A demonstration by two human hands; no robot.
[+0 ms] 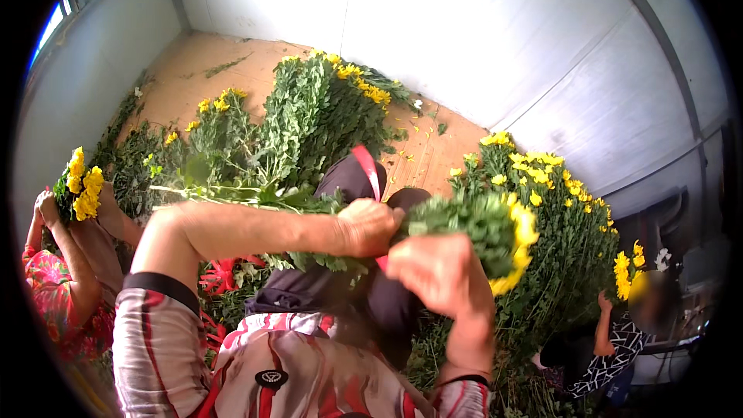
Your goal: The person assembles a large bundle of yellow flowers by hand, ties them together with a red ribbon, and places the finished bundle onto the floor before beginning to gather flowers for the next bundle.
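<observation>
A bunch of yellow chrysanthemums lies across my lap, its yellow heads to the right and its bare stems to the left. A red ribbon passes round the bunch at its middle; one end stands up above my knees. My left hand is closed in a fist on the ribbon at the bunch. Right beside it my right hand, slightly blurred, is closed near the ribbon's lower part, which shows just left of its fingers. The fingertips of both hands are partly hidden.
Piles of cut chrysanthemums lean ahead and to the right. Red ribbons lie by my left side. A person at left holds yellow flowers; another person sits at lower right. White wall panels rise beyond the floor.
</observation>
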